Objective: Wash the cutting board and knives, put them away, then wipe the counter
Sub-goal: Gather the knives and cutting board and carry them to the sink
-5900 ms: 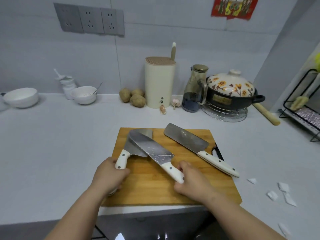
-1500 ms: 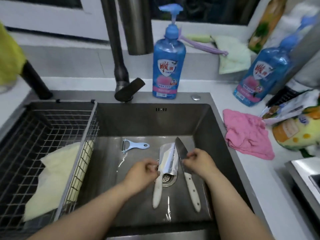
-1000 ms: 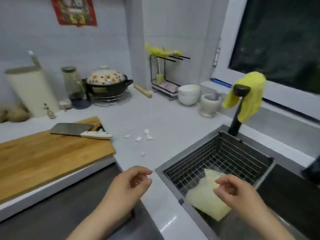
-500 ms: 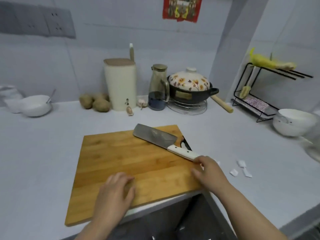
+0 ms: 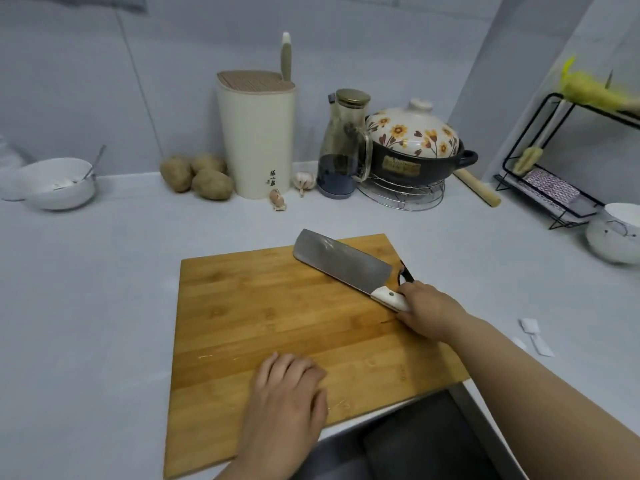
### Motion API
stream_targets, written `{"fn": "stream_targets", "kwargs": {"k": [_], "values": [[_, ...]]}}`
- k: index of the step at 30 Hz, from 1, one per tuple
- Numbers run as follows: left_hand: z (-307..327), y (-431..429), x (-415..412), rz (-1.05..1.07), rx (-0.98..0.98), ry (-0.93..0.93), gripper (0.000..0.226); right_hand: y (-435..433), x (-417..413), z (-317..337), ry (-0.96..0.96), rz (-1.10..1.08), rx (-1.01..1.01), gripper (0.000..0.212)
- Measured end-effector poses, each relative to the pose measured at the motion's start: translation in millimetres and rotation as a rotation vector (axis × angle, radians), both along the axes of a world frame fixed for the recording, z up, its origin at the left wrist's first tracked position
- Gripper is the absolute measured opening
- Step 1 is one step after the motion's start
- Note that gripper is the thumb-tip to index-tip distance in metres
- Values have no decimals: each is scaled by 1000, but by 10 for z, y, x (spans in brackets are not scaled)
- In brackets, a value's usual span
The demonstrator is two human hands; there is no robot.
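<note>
Pale grey counter is filling most of the view, with a wooden cutting board lying on it at the near edge. Half a second ago the right hand was only touching the tail of the cleaver with its fingertips; now its fingers are curling round the rear of the white handle, gripping it, with the front stretch of the handle and one rivet showing ahead of the knuckles. The blade is lying flat on the board's far right corner, pointing away from that hand and to the left, and the handle is crossing the dark cut-out at the board's right edge. Of the three knives that were on the board some seconds ago, only this one is there now (the other two were last seen in the sink). The left hand is resting flat on the board near its front edge, fingers straight and together, much as before. Behind the board, a cream knife block is standing against the wall, with potatoes just beside it.
</note>
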State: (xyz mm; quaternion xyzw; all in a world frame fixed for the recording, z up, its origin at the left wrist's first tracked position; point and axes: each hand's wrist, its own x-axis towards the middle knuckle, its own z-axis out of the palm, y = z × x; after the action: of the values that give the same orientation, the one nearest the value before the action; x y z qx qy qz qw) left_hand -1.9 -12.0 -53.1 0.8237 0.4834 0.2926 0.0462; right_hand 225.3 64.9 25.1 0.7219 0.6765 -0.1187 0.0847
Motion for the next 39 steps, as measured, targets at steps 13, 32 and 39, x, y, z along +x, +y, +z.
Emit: {"fn": "stream_targets", "kwargs": {"k": [13, 32, 39], "values": [[7, 31, -18, 5, -30, -48, 29, -480, 128, 200, 172, -121, 201, 37], [124, -2324, 2934, -809, -107, -211, 21, -5007, 2084, 192, 457, -894, 404, 29], [99, -3012, 3796, -941, -86, -83, 26, -6271, 2515, -183, 537, -1252, 470, 33]]}}
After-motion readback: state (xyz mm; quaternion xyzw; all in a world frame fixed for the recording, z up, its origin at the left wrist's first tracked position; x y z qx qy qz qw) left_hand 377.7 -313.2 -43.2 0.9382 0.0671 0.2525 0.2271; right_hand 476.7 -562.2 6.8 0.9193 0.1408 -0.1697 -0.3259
